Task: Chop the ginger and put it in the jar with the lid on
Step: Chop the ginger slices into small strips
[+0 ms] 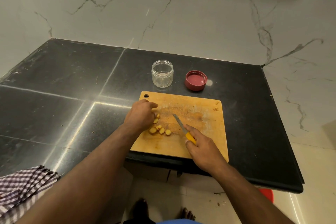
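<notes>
- My left hand (141, 114) is on the cutting board (192, 143), fingers (151, 105) curled down over the ginger slices (160, 130) at the board's left side. Can't tell if they're actually pinching a piece or just resting on the pile.
- My right hand (201, 148) is clenched round the yellow handle of the knife (183, 129), index finger laid along the spine. Blade points up-left with its tip near the board, just beside the slices.
- Judgement: slicing looks mostly done. Next is gathering the slices, or cutting them finer.
- To do it well: keep left fingertips tucked back from the edge, bunch the slices tight, rock the blade instead of sawing. Keep everything away from the board's left edge, where the slices sit close.
- Jar (162, 73): clear, round, short, wide mouth, empty, standing upright on the surface (72, 78) just behind the board.
- Lid (196, 80): dark red, round, lying inside-up, right of the jar and not touching it.
- Board: pale wood, rectangular, scored and stained orange-yellow in the middle, hang hole in the far-left corner, a couple of scraps at the far-right corner.
- Surface is dark polished stone, glossy, likely slippery. The board overhangs its front edge slightly, so I'd press lightly.
</notes>
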Tool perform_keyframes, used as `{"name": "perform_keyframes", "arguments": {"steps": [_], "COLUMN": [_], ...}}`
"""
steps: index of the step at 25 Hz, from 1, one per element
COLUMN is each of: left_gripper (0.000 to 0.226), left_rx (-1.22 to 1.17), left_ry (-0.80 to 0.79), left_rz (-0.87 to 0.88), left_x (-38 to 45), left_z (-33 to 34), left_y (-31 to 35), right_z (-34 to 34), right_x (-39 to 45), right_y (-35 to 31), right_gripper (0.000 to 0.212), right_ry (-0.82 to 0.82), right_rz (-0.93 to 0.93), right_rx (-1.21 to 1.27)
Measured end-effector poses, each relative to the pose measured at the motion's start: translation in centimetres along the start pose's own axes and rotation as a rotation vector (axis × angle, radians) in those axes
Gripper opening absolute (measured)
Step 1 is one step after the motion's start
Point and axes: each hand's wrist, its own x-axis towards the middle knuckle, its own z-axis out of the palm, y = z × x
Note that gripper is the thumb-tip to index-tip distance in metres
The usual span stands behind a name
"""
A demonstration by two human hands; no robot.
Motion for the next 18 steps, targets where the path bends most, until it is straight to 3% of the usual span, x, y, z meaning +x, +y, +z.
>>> {"name": "perform_keyframes", "arguments": {"steps": [4, 12, 18], "left_gripper": [0.02, 0.017, 0.023], "left_rx": [0.118, -0.143, -0.249], "left_ry": [-0.095, -0.158, -0.285], "left_rz": [0.083, 0.08, 0.076], "left_x": [0.8, 0.5, 0.6], "left_z": [-0.6, -2.5, 0.9], "left_y": [0.4, 2.9, 6.8], "right_z": [-0.6, -1.6, -2.6], "right_x": [-0.6, -1.2, -1.6], "right_y": [0.8, 1.9, 2.7], "right_gripper": [0.052, 0.051, 0.049], "right_ry": [0.028, 0.067, 0.109], "right_rz": [0.019, 0.076, 0.141], "right_rx": [0.041, 0.097, 0.098]}}
